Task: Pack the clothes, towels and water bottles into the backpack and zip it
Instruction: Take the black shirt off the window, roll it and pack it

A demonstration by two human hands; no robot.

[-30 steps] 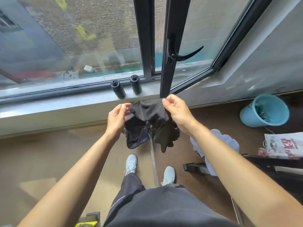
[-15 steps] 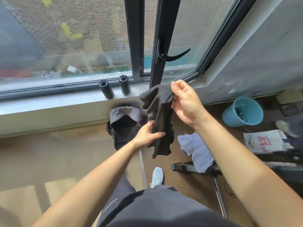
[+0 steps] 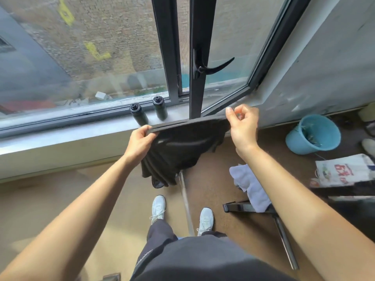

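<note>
Black garment (image 3: 182,147), one piece, hangs stretched between the person's two hands in front of the window sill (image 3: 81,132), its banded top edge pulled into a nearly straight line and the rest of the cloth drooping in folds below. The left hand (image 3: 140,141) grips the left end of that band, fingers curled under and thumb on top. The right hand (image 3: 242,128) pinches the right end between thumb and forefinger, with the other fingers loosely curled above it.

Two black water bottles (image 3: 139,114) (image 3: 160,108) stand upright side by side on the sill, just behind the garment's top edge, caps on. One pale towel (image 3: 251,187) lies draped over a black stand (image 3: 243,206) on the floor to the right, well below the right hand.

Farther right, one blue bucket (image 3: 312,134) sits on the floor by the wall, and one printed white bag (image 3: 343,170) lies near it. Two white shoes (image 3: 158,206) (image 3: 206,219) show on the floor beneath the garment. One black window handle (image 3: 215,67) juts from the frame above.
</note>
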